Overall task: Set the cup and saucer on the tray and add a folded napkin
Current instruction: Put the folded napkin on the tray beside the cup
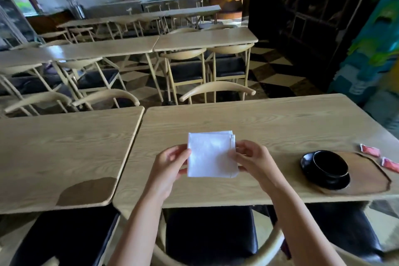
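A white napkin (210, 154), folded into a square, is held just above the middle of the wooden table (248, 123). My left hand (170, 163) pinches its left edge and my right hand (252, 157) pinches its right edge. At the right end of the table lies a brown wooden tray (364, 181). A black cup (329, 163) stands on a black saucer (306, 163) on the tray's left part. Both hands are well to the left of the tray.
Two red sachets (370, 150) (389, 164) lie at the tray's far right. A second table (64, 149) abuts on the left, with a brown mat (86, 190) at its near corner. Black-seated chairs (210, 233) stand below me; more tables and chairs fill the room beyond.
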`<act>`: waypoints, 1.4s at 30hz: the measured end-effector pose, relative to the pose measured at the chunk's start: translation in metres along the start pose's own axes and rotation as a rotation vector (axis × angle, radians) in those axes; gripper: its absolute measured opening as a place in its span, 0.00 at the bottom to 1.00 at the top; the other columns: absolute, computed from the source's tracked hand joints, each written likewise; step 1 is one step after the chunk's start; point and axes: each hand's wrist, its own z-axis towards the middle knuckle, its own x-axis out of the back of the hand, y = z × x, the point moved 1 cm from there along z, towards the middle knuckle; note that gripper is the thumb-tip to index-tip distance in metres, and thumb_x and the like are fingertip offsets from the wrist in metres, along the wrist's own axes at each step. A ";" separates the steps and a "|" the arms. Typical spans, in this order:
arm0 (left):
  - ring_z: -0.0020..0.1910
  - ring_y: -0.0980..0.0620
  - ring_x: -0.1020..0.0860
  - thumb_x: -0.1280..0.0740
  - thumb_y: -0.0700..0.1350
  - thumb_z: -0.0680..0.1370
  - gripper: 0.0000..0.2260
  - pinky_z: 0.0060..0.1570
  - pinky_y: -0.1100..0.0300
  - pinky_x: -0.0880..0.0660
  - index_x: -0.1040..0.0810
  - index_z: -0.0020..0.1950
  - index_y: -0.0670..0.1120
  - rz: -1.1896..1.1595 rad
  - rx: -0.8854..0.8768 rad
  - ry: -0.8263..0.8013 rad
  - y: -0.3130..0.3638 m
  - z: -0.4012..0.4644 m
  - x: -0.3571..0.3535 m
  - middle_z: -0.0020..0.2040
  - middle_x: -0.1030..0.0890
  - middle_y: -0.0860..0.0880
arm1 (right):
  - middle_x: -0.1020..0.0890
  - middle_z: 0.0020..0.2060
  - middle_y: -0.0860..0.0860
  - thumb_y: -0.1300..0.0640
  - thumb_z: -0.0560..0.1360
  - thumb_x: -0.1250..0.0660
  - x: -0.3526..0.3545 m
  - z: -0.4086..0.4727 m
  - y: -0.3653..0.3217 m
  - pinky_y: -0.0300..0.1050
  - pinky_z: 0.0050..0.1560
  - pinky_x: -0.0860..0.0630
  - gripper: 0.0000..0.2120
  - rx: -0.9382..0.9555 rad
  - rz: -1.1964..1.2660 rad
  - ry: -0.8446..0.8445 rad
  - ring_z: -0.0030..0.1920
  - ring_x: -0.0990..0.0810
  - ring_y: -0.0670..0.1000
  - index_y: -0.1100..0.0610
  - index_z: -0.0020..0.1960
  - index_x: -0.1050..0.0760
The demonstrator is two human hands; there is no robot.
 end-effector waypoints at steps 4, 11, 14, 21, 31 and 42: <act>0.39 0.58 0.19 0.36 0.39 0.76 0.07 0.42 0.60 0.23 0.20 0.52 0.44 0.011 0.053 -0.105 -0.015 -0.040 0.001 0.40 0.15 0.53 | 0.16 0.38 0.53 0.65 0.72 0.33 0.006 -0.054 0.007 0.49 0.43 0.20 0.06 -0.030 -0.007 0.079 0.40 0.19 0.50 0.58 0.47 0.20; 0.39 0.56 0.18 0.36 0.39 0.77 0.08 0.36 0.62 0.23 0.21 0.54 0.41 -0.085 0.099 -0.215 -0.028 -0.093 -0.049 0.42 0.15 0.49 | 0.15 0.39 0.55 0.62 0.72 0.32 0.054 -0.129 -0.011 0.53 0.48 0.20 0.06 0.000 -0.073 0.228 0.42 0.18 0.50 0.54 0.45 0.18; 0.37 0.57 0.18 0.36 0.38 0.76 0.07 0.35 0.63 0.22 0.20 0.52 0.43 -0.102 0.047 -0.216 -0.017 -0.106 -0.070 0.39 0.15 0.51 | 0.15 0.38 0.51 0.62 0.73 0.33 0.073 -0.146 -0.024 0.50 0.46 0.19 0.06 0.051 -0.077 0.235 0.41 0.17 0.49 0.54 0.46 0.18; 0.37 0.57 0.18 0.35 0.38 0.75 0.07 0.32 0.65 0.23 0.20 0.50 0.46 -0.098 -0.039 -0.281 -0.005 -0.138 -0.139 0.38 0.15 0.53 | 0.15 0.38 0.51 0.63 0.74 0.34 0.142 -0.189 -0.032 0.49 0.47 0.19 0.07 0.095 -0.031 0.271 0.42 0.17 0.51 0.54 0.45 0.19; 0.37 0.54 0.18 0.36 0.38 0.76 0.07 0.37 0.63 0.21 0.20 0.50 0.45 -0.135 0.011 -0.288 -0.050 -0.197 -0.323 0.37 0.15 0.52 | 0.17 0.35 0.47 0.62 0.74 0.33 0.326 -0.240 -0.019 0.41 0.37 0.20 0.09 0.121 -0.116 0.333 0.36 0.18 0.45 0.50 0.40 0.21; 0.37 0.53 0.18 0.36 0.37 0.76 0.06 0.33 0.65 0.21 0.21 0.49 0.43 0.003 0.037 -0.206 -0.083 -0.196 -0.410 0.38 0.16 0.48 | 0.16 0.41 0.57 0.65 0.74 0.34 0.419 -0.232 0.028 0.43 0.38 0.19 0.05 -0.026 0.012 0.338 0.42 0.17 0.52 0.59 0.48 0.21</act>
